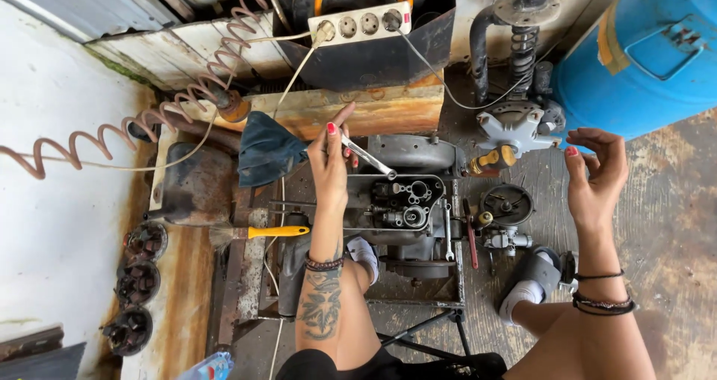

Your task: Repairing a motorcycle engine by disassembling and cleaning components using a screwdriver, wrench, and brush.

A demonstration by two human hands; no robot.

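Left hand (pixel 328 159) fingers grip a slim silver metal wrench (pixel 367 158) above the grey engine block (pixel 396 204), apparently mid-disassembly, while the right hand (pixel 595 172) hovers open, empty.

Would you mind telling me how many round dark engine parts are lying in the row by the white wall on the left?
3, lined up along the wall: the top one, the middle one and the bottom one. More may lie hidden beyond the picture's lower edge.

Glossy metal wrench (pixel 367 158); dull grey cast-metal engine (pixel 399 201).
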